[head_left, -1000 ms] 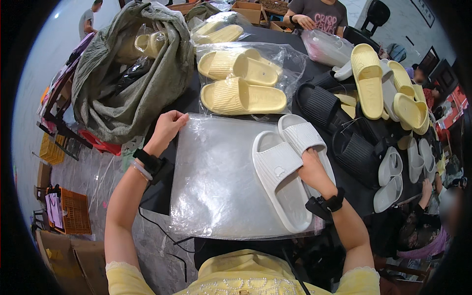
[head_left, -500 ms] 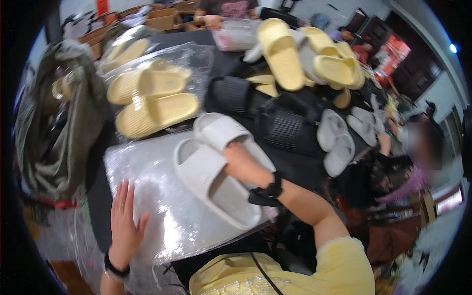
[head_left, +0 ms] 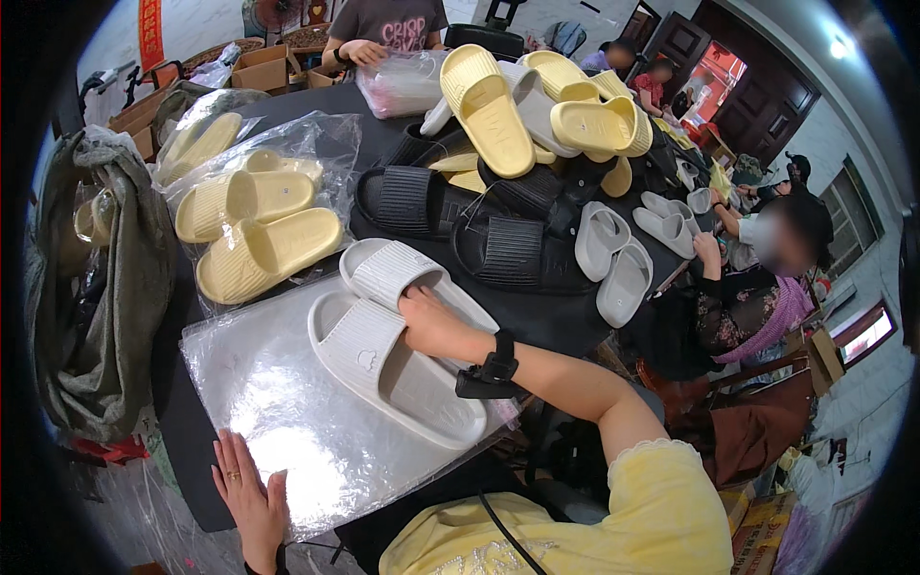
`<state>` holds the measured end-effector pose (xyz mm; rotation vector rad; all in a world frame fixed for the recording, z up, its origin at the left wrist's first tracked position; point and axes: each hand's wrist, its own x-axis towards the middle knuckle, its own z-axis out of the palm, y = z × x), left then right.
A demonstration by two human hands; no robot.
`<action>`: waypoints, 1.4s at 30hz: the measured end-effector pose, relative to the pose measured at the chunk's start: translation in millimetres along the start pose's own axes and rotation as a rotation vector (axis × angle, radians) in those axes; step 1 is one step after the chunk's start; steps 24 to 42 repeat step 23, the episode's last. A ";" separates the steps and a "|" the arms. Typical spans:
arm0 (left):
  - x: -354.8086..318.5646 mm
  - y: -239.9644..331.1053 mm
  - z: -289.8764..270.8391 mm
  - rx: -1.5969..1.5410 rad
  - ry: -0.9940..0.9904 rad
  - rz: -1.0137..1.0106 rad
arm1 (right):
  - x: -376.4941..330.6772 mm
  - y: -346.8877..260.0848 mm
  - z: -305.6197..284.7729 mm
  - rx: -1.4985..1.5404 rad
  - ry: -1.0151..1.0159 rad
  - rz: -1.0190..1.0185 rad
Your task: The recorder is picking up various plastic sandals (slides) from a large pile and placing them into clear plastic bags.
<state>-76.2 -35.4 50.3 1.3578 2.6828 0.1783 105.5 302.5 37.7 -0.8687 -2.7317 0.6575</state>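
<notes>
A pair of light grey slides, the near slide [head_left: 362, 340] and the far slide [head_left: 391, 264], lies side by side on a stack of clear plastic bags [head_left: 249, 374]. My right hand [head_left: 436, 324] grips the pair where the two slides meet, its fingertips partly hidden by the far slide's strap. At the near left corner of the stack my left hand [head_left: 251, 498] lies with its fingers stretched out and the thumb apart, touching the bags' edge and holding nothing.
Bagged yellow slides [head_left: 268, 254] are at the left, beside a grey-green sack [head_left: 101, 316]. Black slides [head_left: 522, 249], small grey slides [head_left: 623, 278] and a yellow slide pile [head_left: 489, 110] cover the dark table beyond. Other people sit or stand around it.
My view has shifted, so more of the room shows. My left hand has come down onto the bags' near edge. The right hand keeps its grip on the slides.
</notes>
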 end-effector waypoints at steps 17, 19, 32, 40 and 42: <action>2.4 -2.7 10.4 0.009 0.113 0.009 | -62.8 -138.0 -4.5 -0.120 -0.284 -0.586; 3.2 -2.2 10.5 -0.023 0.117 0.023 | -60.5 -128.9 12.2 -0.171 -0.387 -0.558; 0.2 -5.0 8.2 -0.008 0.117 0.061 | -55.1 -102.7 10.7 -0.183 -0.368 -0.389; 0.2 -5.0 8.2 -0.008 0.117 0.061 | -55.1 -102.7 10.7 -0.183 -0.368 -0.389; 0.2 -5.0 8.2 -0.008 0.117 0.061 | -55.1 -102.7 10.7 -0.183 -0.368 -0.389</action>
